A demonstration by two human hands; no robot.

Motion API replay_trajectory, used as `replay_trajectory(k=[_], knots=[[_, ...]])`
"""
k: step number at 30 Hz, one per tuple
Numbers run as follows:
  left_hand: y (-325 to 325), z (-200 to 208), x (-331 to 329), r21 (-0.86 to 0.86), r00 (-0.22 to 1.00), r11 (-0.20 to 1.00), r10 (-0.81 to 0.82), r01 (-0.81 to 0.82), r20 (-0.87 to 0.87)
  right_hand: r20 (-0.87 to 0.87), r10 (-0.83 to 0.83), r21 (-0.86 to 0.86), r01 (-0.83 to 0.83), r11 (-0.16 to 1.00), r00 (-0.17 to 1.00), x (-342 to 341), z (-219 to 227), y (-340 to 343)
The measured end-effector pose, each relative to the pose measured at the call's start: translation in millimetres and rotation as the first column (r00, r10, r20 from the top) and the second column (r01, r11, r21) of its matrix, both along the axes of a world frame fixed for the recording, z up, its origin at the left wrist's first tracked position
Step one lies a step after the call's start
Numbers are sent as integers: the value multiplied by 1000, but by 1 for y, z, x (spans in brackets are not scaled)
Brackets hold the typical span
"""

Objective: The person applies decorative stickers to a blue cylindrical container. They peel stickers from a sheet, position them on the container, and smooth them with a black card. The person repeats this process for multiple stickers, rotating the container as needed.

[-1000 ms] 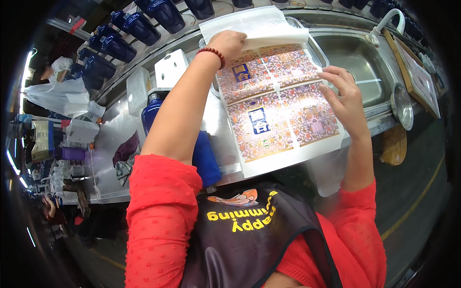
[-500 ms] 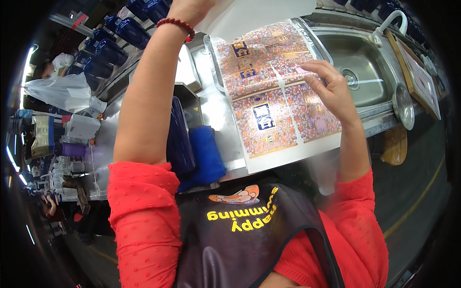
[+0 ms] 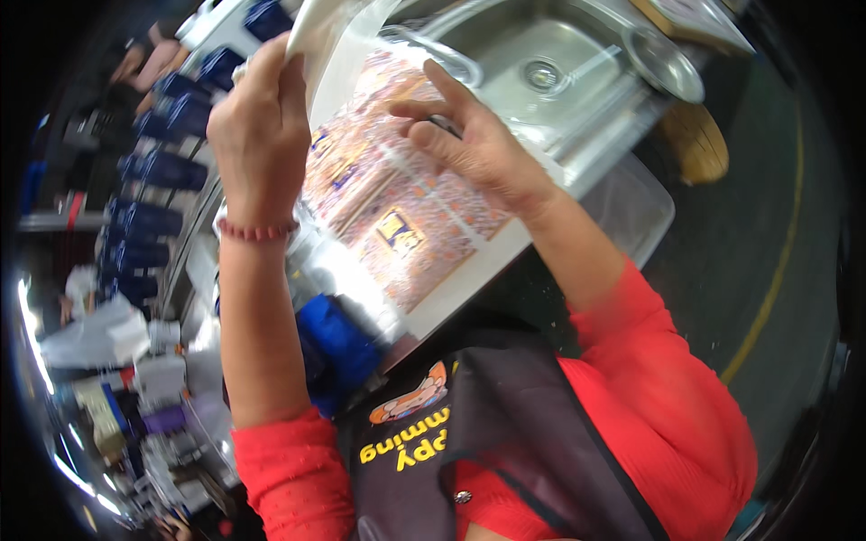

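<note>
The sink basin [image 3: 512, 56] serves as the landmark. The floral-printed decal sheet [image 3: 433, 212] lies face up on the near-left side of it, apparently spread flat so its whole face can be reached. Left of the basin, the left hand [image 3: 260, 131] holds up a translucent white cover sheet [image 3: 347, 47], its fingers closed in a pinch on the edge. Raising it there seems meant to hold it clear of the print. The right hand [image 3: 474, 149] is over the decal sheet, just near-left of the basin, grasping nothing visible: the index finger extends, the others bend loosely, and the thumb stands apart. Blur hides whether any fingertip touches the print. A blue cloth [image 3: 338, 343] sits well left of the basin, beside the decal sheet, perhaps to leave the print uncovered.
</note>
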State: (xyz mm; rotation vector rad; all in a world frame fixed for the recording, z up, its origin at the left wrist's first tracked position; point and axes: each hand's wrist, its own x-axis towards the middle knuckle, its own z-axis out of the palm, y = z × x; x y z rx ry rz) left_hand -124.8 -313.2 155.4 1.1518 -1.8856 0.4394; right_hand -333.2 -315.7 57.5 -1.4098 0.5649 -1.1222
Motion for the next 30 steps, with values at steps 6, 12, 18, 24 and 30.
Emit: replay_trajectory(k=[6,12,18,24,30], knots=[[47,-45,-145,240,891,906,-400,348,217,280,-355,108,338,935,892,-97,-24,73],[99,-77,-209,522,741,696,-650,493,166,65,-747,297,702,647,661,-236,-114,151],[131,-69,-173,570,766,685,-627,453,145,-232,-888,822,568,39,397,-288,-249,121],[164,-47,-69,518,905,766,-424,380,-38,-97,-400,368,407,836,911,-234,-114,91],[228,-36,20,502,986,855,-59,131,-157,-651,-106,-508,-328,796,752,-42,11,-56]])
